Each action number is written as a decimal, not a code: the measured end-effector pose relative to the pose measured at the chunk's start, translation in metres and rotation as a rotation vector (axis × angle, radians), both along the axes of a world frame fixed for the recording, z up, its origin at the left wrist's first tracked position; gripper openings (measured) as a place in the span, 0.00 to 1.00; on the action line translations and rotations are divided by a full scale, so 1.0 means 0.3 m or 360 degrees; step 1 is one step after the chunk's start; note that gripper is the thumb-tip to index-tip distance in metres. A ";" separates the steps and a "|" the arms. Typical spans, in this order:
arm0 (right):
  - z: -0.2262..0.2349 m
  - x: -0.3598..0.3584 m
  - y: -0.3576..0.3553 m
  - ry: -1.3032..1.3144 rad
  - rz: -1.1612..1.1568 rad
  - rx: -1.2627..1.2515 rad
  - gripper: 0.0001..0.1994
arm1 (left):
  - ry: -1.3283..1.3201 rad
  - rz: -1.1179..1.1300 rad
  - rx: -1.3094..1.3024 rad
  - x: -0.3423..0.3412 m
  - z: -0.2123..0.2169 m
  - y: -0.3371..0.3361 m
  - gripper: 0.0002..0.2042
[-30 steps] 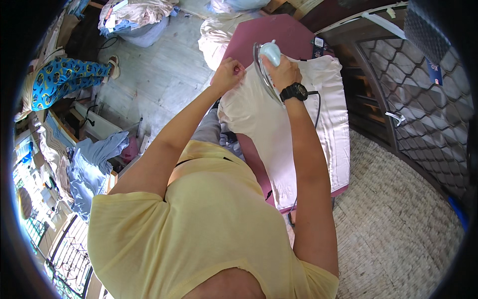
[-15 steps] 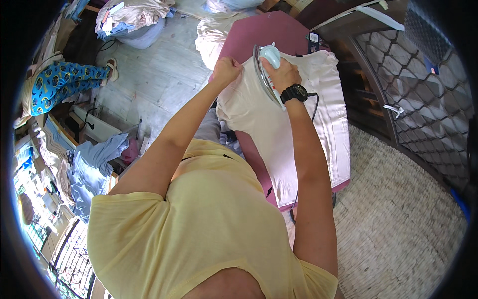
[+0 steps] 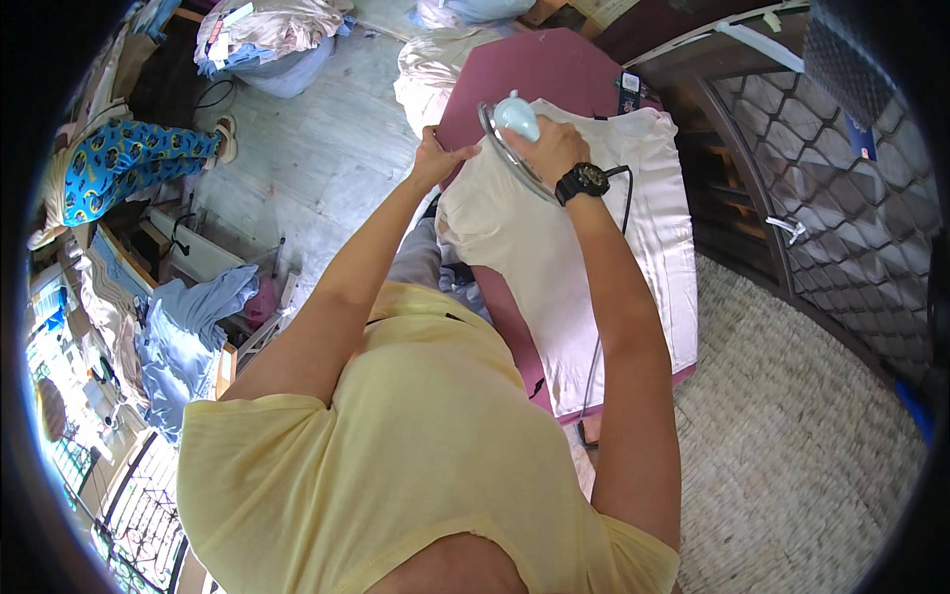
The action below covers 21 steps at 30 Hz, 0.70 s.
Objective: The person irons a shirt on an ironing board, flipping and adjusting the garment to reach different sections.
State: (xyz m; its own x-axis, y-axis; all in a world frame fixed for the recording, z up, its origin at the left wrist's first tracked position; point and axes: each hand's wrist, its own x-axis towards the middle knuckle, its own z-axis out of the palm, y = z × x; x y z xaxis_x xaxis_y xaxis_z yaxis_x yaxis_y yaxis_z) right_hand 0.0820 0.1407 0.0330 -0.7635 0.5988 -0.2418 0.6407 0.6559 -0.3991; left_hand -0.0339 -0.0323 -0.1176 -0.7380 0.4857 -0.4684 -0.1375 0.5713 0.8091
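Note:
A pale cream garment (image 3: 554,262) lies spread over a maroon ironing board (image 3: 539,64). My right hand (image 3: 554,148), with a black watch on its wrist, is closed round the handle of a clothes iron (image 3: 517,117). The iron has a light blue top and a shiny metal rim, and sits on the upper left part of the garment. My left hand (image 3: 436,161) is beside the board's left edge, thumb and fingers apart. Its thumb tip reaches to the garment's edge; whether it touches the cloth I cannot tell.
The iron's black cord (image 3: 627,203) runs down beside my right forearm. A tag (image 3: 629,89) lies at the board's upper right. A metal lattice gate (image 3: 841,188) stands on the right. Cloth bundles (image 3: 272,49) rest on the floor at the far left, near a person in blue patterned trousers (image 3: 139,158).
The iron has moved left and slightly towards the garment's edge with my right hand. My left hand has let go of the garment's edge, shifted left and spread its fingers.

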 end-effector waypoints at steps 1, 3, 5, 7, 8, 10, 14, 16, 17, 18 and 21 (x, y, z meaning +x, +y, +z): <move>-0.001 0.000 -0.009 0.0019 0.0041 0.0003 0.33 | -0.0016 -0.0030 -0.0003 -0.006 -0.007 -0.006 0.50; -0.048 -0.021 0.000 0.0138 -0.0033 0.0096 0.33 | -0.0048 -0.0094 -0.0009 -0.022 -0.023 -0.007 0.49; -0.050 -0.059 -0.001 0.0111 -0.0156 0.0031 0.34 | -0.0084 -0.0050 0.0062 -0.027 -0.045 0.000 0.49; -0.021 -0.068 -0.027 0.0050 -0.0084 -0.0001 0.35 | -0.0078 -0.0009 0.0110 -0.023 -0.087 -0.016 0.49; -0.025 -0.073 -0.025 0.0076 -0.0041 0.0028 0.35 | -0.0050 0.0005 0.0132 -0.020 -0.111 -0.023 0.49; -0.051 -0.071 -0.019 0.0111 0.0034 0.0083 0.35 | -0.0052 0.0001 0.0108 -0.013 -0.116 -0.017 0.48; -0.026 -0.114 -0.012 0.0018 -0.0175 -0.0059 0.34 | -0.0074 -0.0042 -0.0007 -0.018 -0.019 0.004 0.48; -0.011 -0.063 -0.034 0.0037 -0.0176 -0.0082 0.32 | -0.0054 -0.0030 -0.0014 -0.016 -0.005 -0.001 0.48; -0.009 -0.010 -0.058 0.0057 -0.0224 -0.0116 0.32 | -0.0052 -0.0016 -0.0004 -0.014 -0.006 -0.005 0.48; -0.010 0.054 -0.086 0.0077 -0.0274 -0.0149 0.31 | -0.0048 -0.0004 0.0007 -0.014 -0.006 -0.005 0.48; -0.068 0.340 -0.194 0.0191 -0.0319 -0.0222 0.28 | -0.0060 0.0028 0.0126 -0.020 -0.075 -0.014 0.48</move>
State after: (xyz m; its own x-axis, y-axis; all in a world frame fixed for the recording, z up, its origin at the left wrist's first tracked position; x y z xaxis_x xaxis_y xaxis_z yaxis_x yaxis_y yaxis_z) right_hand 0.1840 0.0824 0.0127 -0.6612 0.7081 -0.2476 0.6950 0.4540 -0.5575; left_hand -0.0400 -0.0364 -0.1400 -0.7295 0.5093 -0.4567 -0.1782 0.5030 0.8457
